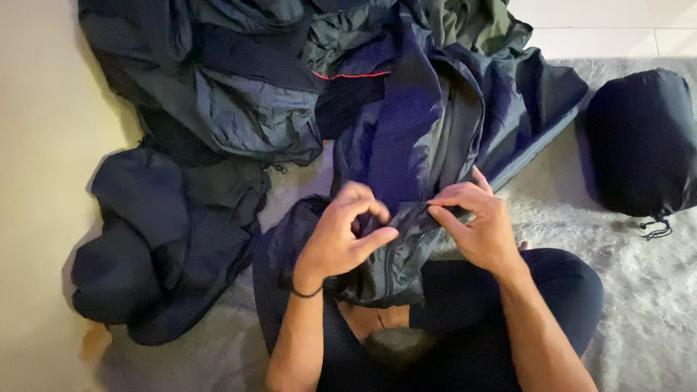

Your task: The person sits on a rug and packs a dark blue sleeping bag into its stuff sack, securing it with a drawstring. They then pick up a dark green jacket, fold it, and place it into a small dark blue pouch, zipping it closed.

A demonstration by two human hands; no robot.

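Nearest the head camera are the person's crossed legs [508, 290] in dark trousers, seated on a pale shaggy rug [646, 290], with both forearms reaching forward over the lap.

Just past the knees, the left hand [341, 236] has its fingers curled and thumb drawn in, pinching a fold of a dark navy jacket [406, 145]; a thin dark band [305, 293] circles that wrist. Beside it, almost touching, the right hand [475, 225] pinches the same fabric edge between thumb and forefinger, the other fingers loosely spread.

This jacket lies with its long axis running away from the person, from the lap up and slightly right toward the top of the view. Its near end drapes over the lap between the hands; its far end spreads out on the rug. It looks like thin, shiny, crinkled shell cloth, deep blue in the middle with greyer panels alongside.

Further off, a heap of other dark garments [218, 94] is piled at upper left, one showing a thin red line [352, 75]. A crumpled dark bundle [160, 247] sits on the cream floor [36, 181] to the left. At right, well apart, a black drawstring pouch [639, 141] rests on the rug.
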